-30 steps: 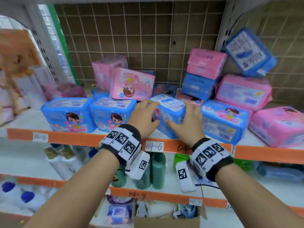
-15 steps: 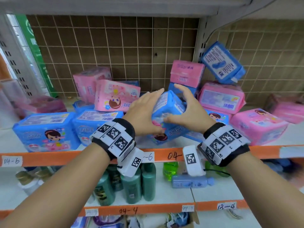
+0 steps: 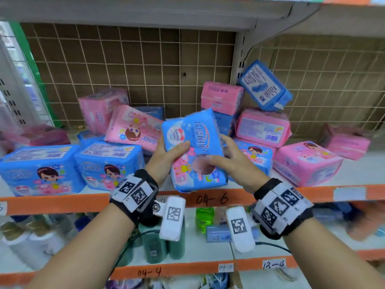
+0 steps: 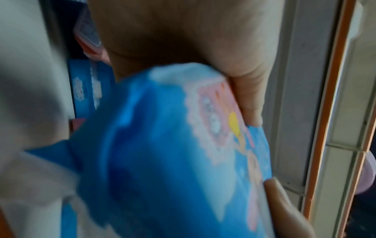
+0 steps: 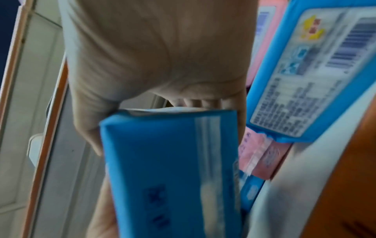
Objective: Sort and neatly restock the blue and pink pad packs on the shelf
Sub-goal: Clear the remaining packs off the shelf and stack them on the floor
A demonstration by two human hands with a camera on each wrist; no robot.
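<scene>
Both wrist views are blurred and mostly filled by skin and blue wrapper, so little beyond the grasp can be read there. In the head view, the far left of the shelf point(image 3: 343, 174) is smeared; a dark pink shape there may be a pack, but I cannot tell.

Both hands hold one blue pack point(image 3: 193, 151) upright, front facing the camera, above the orange shelf edge marked 04-6. The left hand point(image 3: 164, 157) curls around its left side, thumb pressed across the front. The right hand point(image 3: 233, 161) curls around the right side, thumb on the lower front, fingers hidden behind the pack. In the right wrist view its fingertips point(image 5: 195, 103) peek over the pack's top edge.

Counted on the shelf: two blue packs standing side by side at 9 o'clock of the held one, one blue pack behind the right hand, half hidden, and one tilted blue pack at 1 o'clock atop the pile. More blue shows behind the pile, count unclear. Six pink packs are clear: two at 11 o'clock, one at 12, three between 2 and 3.
</scene>
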